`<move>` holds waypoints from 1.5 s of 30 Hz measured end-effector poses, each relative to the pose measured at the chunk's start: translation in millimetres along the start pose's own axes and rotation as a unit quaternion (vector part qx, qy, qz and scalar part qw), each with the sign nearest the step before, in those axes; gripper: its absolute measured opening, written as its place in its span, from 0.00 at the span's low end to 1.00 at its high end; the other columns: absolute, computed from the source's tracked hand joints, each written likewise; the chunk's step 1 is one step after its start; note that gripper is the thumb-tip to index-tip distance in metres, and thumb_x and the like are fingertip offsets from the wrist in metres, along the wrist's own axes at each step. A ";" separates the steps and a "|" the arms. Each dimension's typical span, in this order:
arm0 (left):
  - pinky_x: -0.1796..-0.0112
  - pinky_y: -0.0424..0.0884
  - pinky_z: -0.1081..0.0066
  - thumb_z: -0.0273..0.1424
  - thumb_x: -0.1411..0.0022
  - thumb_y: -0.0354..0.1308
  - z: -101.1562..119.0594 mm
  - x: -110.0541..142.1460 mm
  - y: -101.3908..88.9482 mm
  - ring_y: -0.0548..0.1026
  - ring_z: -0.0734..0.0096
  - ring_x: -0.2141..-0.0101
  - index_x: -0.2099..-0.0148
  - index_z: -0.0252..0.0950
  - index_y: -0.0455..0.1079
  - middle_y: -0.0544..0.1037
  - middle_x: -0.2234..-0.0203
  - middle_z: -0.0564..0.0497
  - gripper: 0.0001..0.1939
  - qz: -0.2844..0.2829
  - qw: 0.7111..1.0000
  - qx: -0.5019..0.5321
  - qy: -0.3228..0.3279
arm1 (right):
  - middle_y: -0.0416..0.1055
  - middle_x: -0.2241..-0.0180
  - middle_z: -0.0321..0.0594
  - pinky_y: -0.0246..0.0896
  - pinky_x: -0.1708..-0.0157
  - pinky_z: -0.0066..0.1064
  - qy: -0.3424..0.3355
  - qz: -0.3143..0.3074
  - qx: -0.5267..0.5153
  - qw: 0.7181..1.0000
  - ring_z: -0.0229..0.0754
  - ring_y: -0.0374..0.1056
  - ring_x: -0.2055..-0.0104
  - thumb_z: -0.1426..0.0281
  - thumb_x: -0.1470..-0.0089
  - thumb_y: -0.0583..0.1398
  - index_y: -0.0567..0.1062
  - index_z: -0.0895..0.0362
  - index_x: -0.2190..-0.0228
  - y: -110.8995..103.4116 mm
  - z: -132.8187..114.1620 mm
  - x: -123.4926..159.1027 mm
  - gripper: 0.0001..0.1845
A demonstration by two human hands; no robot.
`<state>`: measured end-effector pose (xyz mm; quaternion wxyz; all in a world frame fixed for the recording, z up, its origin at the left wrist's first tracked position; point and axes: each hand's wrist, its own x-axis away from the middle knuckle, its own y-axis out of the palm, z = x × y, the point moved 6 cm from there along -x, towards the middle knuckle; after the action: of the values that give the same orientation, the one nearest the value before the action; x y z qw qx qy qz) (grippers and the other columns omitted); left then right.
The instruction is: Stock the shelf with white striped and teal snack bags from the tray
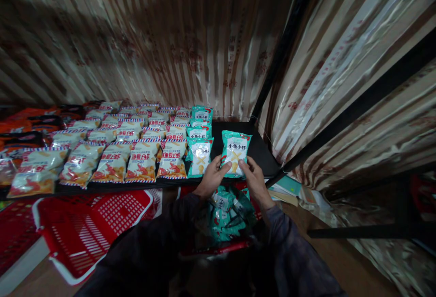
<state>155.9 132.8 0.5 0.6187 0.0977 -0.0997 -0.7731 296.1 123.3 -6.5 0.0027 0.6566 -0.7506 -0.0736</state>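
Between my two hands is a teal and white snack bag (236, 151), upright above the front edge of the black shelf (264, 151). My left hand (214, 175) grips its lower left side, thumb across the front. On the lower right side, my right hand (254, 176) holds it the same way. Just left stands a column of matching teal snack bags (200, 156) on the shelf. Below my hands, more teal bags (226, 215) lie loose in a container whose red edge (218, 249) shows by my body.
Rows of white and red snack bags (141, 160) fill the shelf's left part, with orange and black bags (30, 126) farther left. A red basket (85, 229) sits on the floor. Black posts (289, 38) and striped sheeting (153, 38) enclose the shelf.
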 end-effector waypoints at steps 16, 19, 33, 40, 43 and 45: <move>0.52 0.73 0.60 0.47 0.47 0.66 6.4 -3.0 -5.0 0.78 0.55 0.55 0.50 0.32 0.71 0.80 0.55 0.41 0.29 0.029 1.000 -0.003 0.000 | 0.75 0.48 0.43 0.66 0.46 0.45 0.024 -0.041 -0.022 0.999 0.51 0.70 0.46 0.57 0.59 0.71 0.71 0.52 0.46 -0.3 8.1 -0.1 0.39; 0.51 0.73 0.59 0.47 0.47 0.66 4.3 -3.8 -3.4 0.78 0.55 0.55 0.50 0.32 0.71 0.80 0.54 0.41 0.29 0.024 1.000 0.000 -0.005 | 0.75 0.48 0.43 0.65 0.45 0.47 0.024 -0.037 -0.018 0.999 0.51 0.70 0.46 0.56 0.59 0.71 0.71 0.52 0.46 -2.9 10.3 -0.9 0.39; 0.51 0.72 0.59 0.48 0.50 0.67 -4.0 -7.4 -1.6 0.79 0.56 0.55 0.53 0.34 0.69 0.81 0.57 0.43 0.29 0.041 0.999 0.017 0.007 | 0.65 0.41 0.48 0.66 0.47 0.42 -0.093 0.044 0.119 0.988 0.48 0.67 0.44 0.57 0.49 0.65 0.65 0.52 0.40 -11.4 -2.6 5.3 0.37; 0.49 0.71 0.59 0.45 0.50 0.69 -8.6 -7.3 0.2 0.77 0.57 0.52 0.49 0.35 0.65 0.79 0.52 0.42 0.31 0.059 0.998 0.033 0.016 | 0.65 0.44 0.45 0.60 0.42 0.47 -0.219 0.081 0.256 0.938 0.49 0.61 0.41 0.62 0.43 0.61 0.74 0.49 0.50 -10.3 -18.8 10.9 0.19; 0.50 0.72 0.60 0.43 0.49 0.68 -10.1 -7.0 2.4 0.77 0.58 0.53 0.47 0.35 0.63 0.79 0.52 0.42 0.31 0.057 0.997 0.044 0.020 | 0.66 0.48 0.45 0.61 0.43 0.47 -0.239 0.100 0.271 0.927 0.48 0.63 0.43 0.62 0.42 0.60 0.76 0.49 0.53 -10.9 -21.4 12.8 0.15; 0.51 0.72 0.60 0.42 0.49 0.68 -9.7 -6.0 4.5 0.78 0.58 0.53 0.46 0.35 0.62 0.78 0.52 0.41 0.32 0.050 0.997 0.049 0.021 | 0.67 0.50 0.44 0.62 0.45 0.47 -0.249 0.115 0.279 0.920 0.48 0.64 0.45 0.62 0.42 0.60 0.77 0.49 0.55 -11.4 -22.9 13.9 0.14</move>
<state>164.0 137.4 -7.4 0.6530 0.1396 -0.1293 -0.7331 307.7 105.7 13.6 -0.3591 0.5004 -0.7875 -0.0221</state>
